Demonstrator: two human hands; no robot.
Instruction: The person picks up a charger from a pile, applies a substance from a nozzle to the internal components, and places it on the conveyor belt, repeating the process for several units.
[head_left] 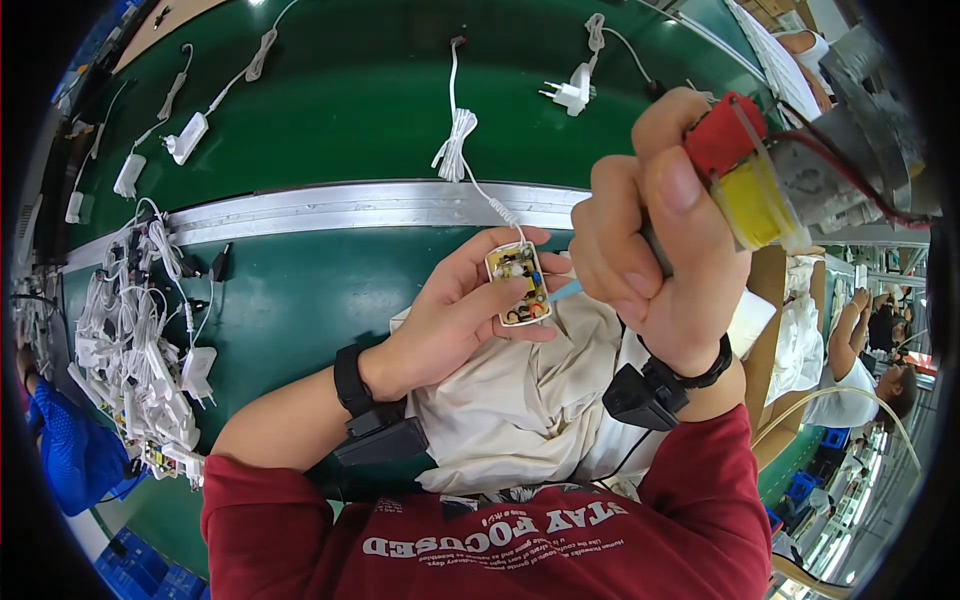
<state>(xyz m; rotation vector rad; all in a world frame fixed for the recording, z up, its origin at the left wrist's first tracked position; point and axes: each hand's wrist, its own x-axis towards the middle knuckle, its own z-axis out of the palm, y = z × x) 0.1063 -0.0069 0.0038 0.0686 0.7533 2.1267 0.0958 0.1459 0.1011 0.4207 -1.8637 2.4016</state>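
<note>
My left hand (455,320) is closed around a small white power adapter (520,312) with its casing open and the circuit board facing up. The thumb presses on the board's parts, and the white cable (503,212) runs away from the adapter's far end. Up close, my right hand (665,235) is wrapped round a thick grey tool (822,180) with a red block, a yellow band and dark wires. A narrow blue tip (566,290) points out below this hand, beside the adapter's right edge. My fingers hide the stretch between the tool's body and that tip.
White adapters with bundled cables (187,138) lie spaced along the green surface beyond a metal rail (330,212). A tangled heap of adapters (140,350) is at the left. Cream cloth (520,400) covers my lap; a cardboard box (768,290) stands right. Other people are at the sides.
</note>
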